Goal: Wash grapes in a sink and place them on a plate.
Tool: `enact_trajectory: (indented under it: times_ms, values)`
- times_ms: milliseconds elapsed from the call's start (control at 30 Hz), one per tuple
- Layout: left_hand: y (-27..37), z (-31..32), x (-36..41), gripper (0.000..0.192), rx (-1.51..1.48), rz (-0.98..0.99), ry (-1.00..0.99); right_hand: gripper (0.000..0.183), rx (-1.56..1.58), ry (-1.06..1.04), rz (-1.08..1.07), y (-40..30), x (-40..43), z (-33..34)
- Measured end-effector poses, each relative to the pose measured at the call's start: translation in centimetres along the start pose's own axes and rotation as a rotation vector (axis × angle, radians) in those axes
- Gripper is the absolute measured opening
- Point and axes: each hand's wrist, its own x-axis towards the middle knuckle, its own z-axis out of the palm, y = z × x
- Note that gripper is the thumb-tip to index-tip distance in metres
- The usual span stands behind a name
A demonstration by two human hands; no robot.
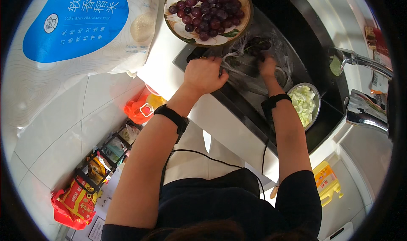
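My left hand [206,74] is at the near left edge of the dark sink [305,47], with its fingers curled at the rim of a clear plastic bag [237,74]. Whether it pinches the film cannot be made out. Inside the bag my right hand [268,66] reaches down beside dark grapes [258,46] on green stems; its fingertips are shaded and blurred. Red-purple grapes [210,12] are heaped on a flower-patterned plate [175,29] above my left hand. A metal bowl [318,106] of chopped pale green cabbage [302,102] stands in the sink, right of my right wrist.
A large rice bag [140,55] lies on the white counter [165,69] at the upper left. The chrome faucet [370,61] reaches over the sink from the right. A black cable [206,155] crosses before my body. Below are a black rack [109,156] and a yellow jug [329,187].
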Motion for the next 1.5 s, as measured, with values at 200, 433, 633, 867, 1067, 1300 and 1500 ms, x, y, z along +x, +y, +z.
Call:
enact_trajectory:
  times_ms: [200, 433, 633, 867, 1067, 1300, 1500]
  values:
    - [0.1, 0.0, 0.0, 0.028, -0.028, -0.016, 0.001, 0.04, 0.176, -0.057, 0.099, -0.2, 0.2, -0.2]
    - [0.0, 0.1, -0.1, 0.028, -0.032, -0.007, 0.007, 0.039, 0.297, -0.071, 0.281, -0.7, 1.0, 1.3]
    - [-0.1, 0.1, -0.1, 0.028, -0.038, -0.017, -0.019, 0.04, 0.411, -0.227, 0.428, -3.0, 1.1, -0.9]
    - [-0.2, 0.1, -0.2, 0.027, -0.02, 0.011, 0.034, 0.031, 0.36, -0.029, 0.275, -1.6, -1.6, -3.8]
    - [-0.3, 0.0, -0.4, 0.026, -0.09, 0.015, 0.059, 0.019, 0.677, -0.011, 0.331, -5.9, -0.8, -9.4]
    - [-0.1, -0.5, -0.3, 0.027, -0.055, 0.017, 0.016, 0.024, 0.586, 0.118, -0.403, -18.1, 2.0, -15.2]
    - [-0.2, -0.3, -0.3, 0.028, -0.065, 0.021, 0.023, 0.043, 0.626, -0.071, -0.328, -22.5, 1.6, -16.6]
